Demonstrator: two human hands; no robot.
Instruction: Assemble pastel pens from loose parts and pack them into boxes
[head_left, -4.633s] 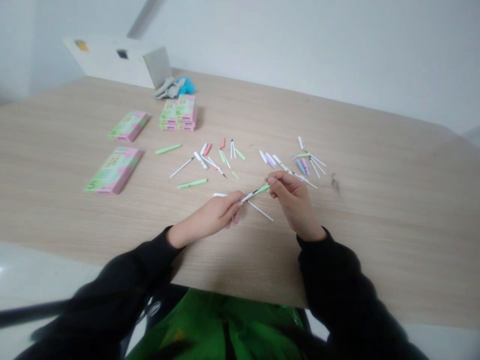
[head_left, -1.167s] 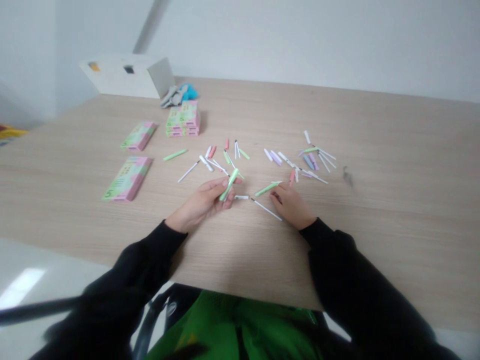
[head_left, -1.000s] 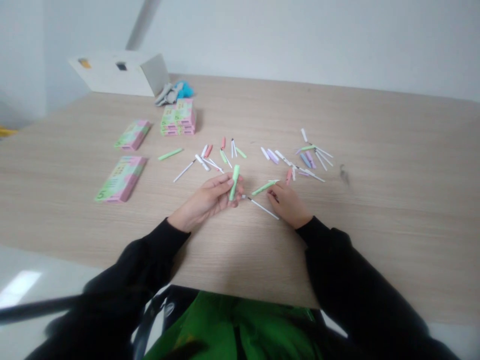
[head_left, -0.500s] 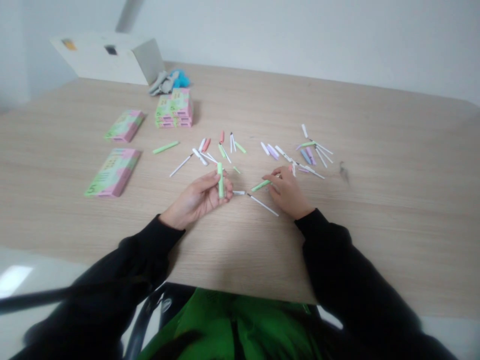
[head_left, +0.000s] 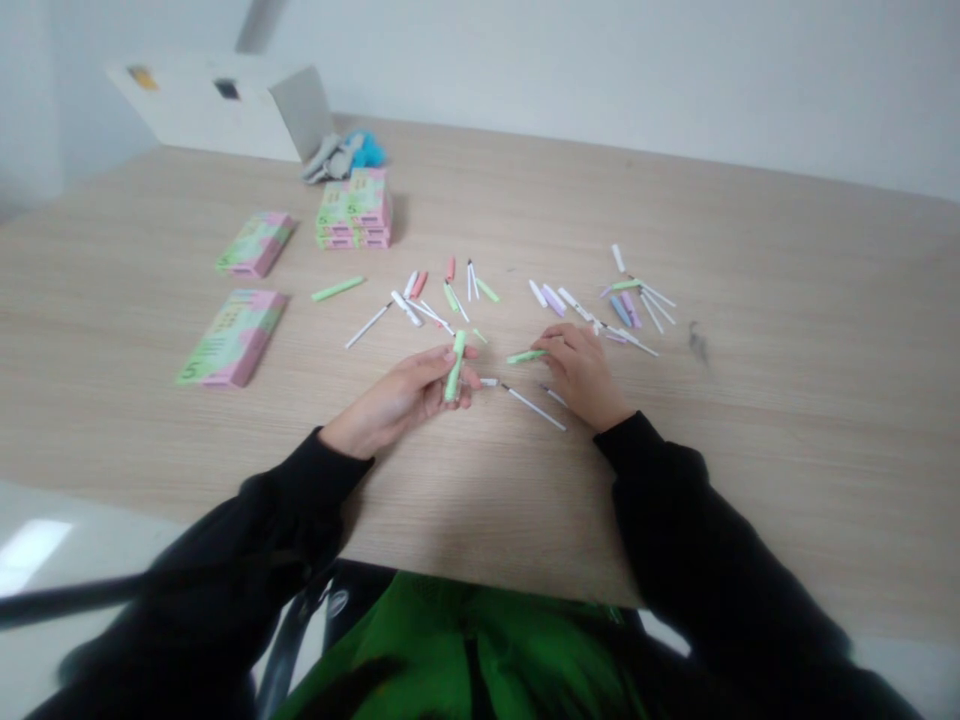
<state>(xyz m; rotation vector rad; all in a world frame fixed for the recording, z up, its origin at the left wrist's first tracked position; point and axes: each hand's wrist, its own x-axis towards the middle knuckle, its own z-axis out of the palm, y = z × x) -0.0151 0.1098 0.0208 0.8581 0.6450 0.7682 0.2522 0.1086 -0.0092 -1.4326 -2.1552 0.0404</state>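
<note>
My left hand is closed around a light green pen barrel, held tilted above the table between thumb and fingers. My right hand rests low over the table. Its fingertips are on the right end of another green pen barrel, which lies almost flat; the grip itself is partly hidden. Between the hands lies a white pen refill with a dark tip, beside a small white piece. A second refill pokes out by my right hand.
Loose pen parts in white, red, green and purple lie beyond both hands, including a blue barrel and a green pen. Pink-and-green boxes are stacked at back left, with two single boxes nearer. Grey-and-blue cloth lies by a white box.
The barrel in my left hand has tilted. My right hand has shifted slightly away from me with its green barrel, and a second refill has come into view beside it. The camera view has shifted slightly.
</note>
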